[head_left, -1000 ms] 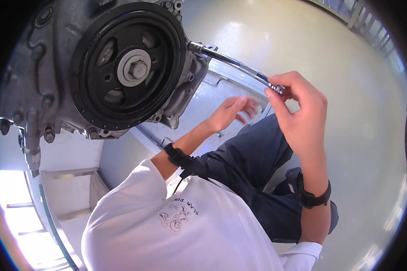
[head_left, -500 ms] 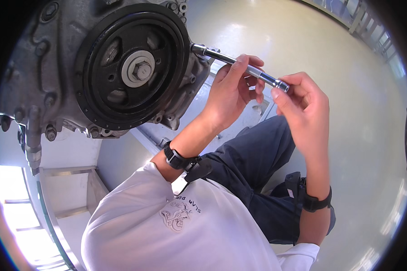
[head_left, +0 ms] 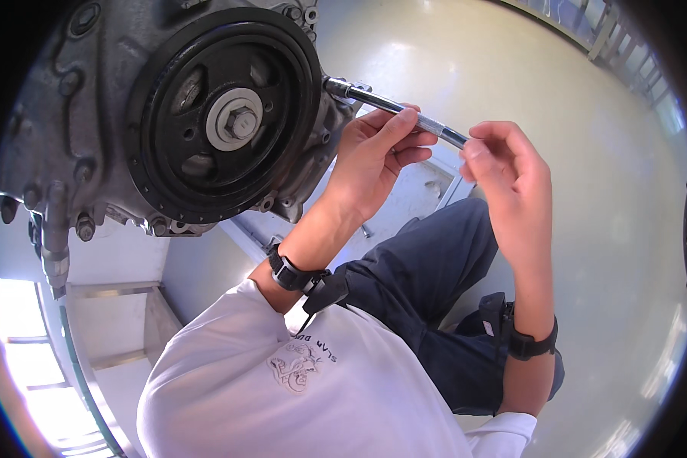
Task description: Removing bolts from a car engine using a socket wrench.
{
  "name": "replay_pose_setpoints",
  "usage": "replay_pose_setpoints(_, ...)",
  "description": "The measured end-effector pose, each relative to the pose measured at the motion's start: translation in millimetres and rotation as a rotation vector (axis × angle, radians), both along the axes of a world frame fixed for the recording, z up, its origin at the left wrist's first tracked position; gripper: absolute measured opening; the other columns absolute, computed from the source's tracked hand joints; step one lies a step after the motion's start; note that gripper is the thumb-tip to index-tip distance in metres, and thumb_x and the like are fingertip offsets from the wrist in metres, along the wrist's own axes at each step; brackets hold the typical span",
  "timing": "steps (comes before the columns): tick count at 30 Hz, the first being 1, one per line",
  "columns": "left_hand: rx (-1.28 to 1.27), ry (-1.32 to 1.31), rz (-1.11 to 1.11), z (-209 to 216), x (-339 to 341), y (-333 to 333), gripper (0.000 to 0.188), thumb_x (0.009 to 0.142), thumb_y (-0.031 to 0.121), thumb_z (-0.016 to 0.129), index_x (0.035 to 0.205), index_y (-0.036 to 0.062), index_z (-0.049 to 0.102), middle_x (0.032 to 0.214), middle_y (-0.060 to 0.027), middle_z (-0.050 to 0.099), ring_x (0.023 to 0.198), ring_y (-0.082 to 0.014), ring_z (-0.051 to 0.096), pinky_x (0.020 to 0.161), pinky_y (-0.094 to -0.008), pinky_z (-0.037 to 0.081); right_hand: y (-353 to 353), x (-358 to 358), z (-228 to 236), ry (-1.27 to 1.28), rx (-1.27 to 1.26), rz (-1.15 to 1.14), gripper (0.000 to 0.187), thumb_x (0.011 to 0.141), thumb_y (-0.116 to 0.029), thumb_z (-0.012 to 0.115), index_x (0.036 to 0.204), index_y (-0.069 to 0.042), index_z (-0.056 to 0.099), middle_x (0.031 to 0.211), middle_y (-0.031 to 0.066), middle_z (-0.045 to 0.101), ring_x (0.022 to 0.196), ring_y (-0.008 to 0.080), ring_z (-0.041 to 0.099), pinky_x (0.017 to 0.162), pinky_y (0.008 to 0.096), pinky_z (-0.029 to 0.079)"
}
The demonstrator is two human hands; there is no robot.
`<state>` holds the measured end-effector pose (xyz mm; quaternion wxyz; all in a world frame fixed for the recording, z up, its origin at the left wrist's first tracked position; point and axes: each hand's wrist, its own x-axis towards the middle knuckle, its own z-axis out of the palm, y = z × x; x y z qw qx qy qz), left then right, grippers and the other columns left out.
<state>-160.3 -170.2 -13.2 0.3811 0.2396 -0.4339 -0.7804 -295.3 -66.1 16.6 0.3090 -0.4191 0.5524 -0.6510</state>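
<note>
A slim chrome socket-wrench handle with a knurled section slants from the right edge of the engine's black pulley down to the right. My left hand is closed round its middle, thumb on top and fingers beneath. The thumb and fingers of my right hand pinch its outer end, covering the tip. Beside the black crankshaft pulley, the handle's far end meets the engine's side; what it fits onto is hidden. A large hex bolt with a pale washer sits at the pulley's centre.
The grey metal engine fills the upper left, with several bolts along its lower edge. Below it stands a metal frame. A pale panel lies behind my left hand. My dark-trousered leg is bent beneath my arms, over the glossy floor.
My left hand has shifted slightly left along the handle, its fingers closing more. My right fingers now cover the shiny tip that showed before. The handle stays at nearly the same slant.
</note>
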Motion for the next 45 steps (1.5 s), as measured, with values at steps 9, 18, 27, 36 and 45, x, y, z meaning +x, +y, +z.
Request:
replay_pose_setpoints(9, 0.035, 0.095, 0.023, -0.1, 9.3, 1.5, 0.022, 0.089, 0.013, 0.051, 0.105, -0.002, 0.054, 0.1, -0.016, 0.06, 0.087, -0.0194, 0.063, 0.07, -0.0257, 0.056, -0.5, 10.2, 0.6, 0.061, 0.057, -0.004, 0.02, 0.083, -0.015, 0.059, 0.089, 0.004, 0.055, 0.065, 0.0035, 0.057, 0.055, 0.0062, 0.052, 0.053, 0.0187, 0.041)
replay_pose_setpoints(18, 0.001, 0.028, 0.042, 2.9, 12.7, 1.9, 0.025, 0.089, 0.014, 0.052, 0.107, -0.003, 0.052, 0.1, -0.0165, 0.06, 0.088, -0.0202, 0.063, 0.07, -0.0252, 0.056, -2.9, 14.7, -0.6, 0.037, 0.025, -0.035, 0.024, 0.083, -0.021, 0.059, 0.084, 0.003, 0.058, 0.064, 0.0027, 0.056, 0.054, 0.0064, 0.051, 0.052, 0.0191, 0.04)
replay_pose_setpoints(27, -0.011, 0.058, 0.003, 5.4, 11.7, 5.6, 0.028, 0.092, 0.02, 0.046, 0.109, -0.0032, 0.05, 0.103, -0.0192, 0.059, 0.089, -0.0219, 0.063, 0.07, -0.0275, 0.056, 5.1, 13.2, -2.2, 0.066, 0.112, 0.023, 0.019, 0.082, -0.015, 0.06, 0.087, 0.003, 0.057, 0.065, 0.0013, 0.055, 0.057, 0.0054, 0.049, 0.054, 0.0188, 0.04)
replay_pose_setpoints(36, 0.003, 0.091, -0.069, 9.6, 11.6, 6.6, 0.028, 0.093, 0.018, 0.044, 0.108, -0.0045, 0.049, 0.105, -0.0209, 0.059, 0.095, -0.0264, 0.061, 0.076, -0.0292, 0.055, 5.2, 14.2, 0.4, -0.055, 0.136, 0.036, 0.016, 0.082, -0.013, 0.061, 0.085, 0.002, 0.055, 0.067, 0.0016, 0.055, 0.058, 0.0051, 0.05, 0.054, 0.0184, 0.04)
replay_pose_setpoints(45, 0.014, 0.109, -0.075, 8.9, 10.3, 4.7, 0.032, 0.092, 0.018, 0.047, 0.111, -0.0069, 0.048, 0.106, -0.0199, 0.058, 0.097, -0.0247, 0.06, 0.076, -0.0277, 0.054, 6.0, 8.3, -3.4, -0.092, 0.23, 0.101, 0.016, 0.083, -0.013, 0.059, 0.086, 0.002, 0.056, 0.066, 0.0029, 0.055, 0.056, 0.0061, 0.05, 0.052, 0.0185, 0.04)
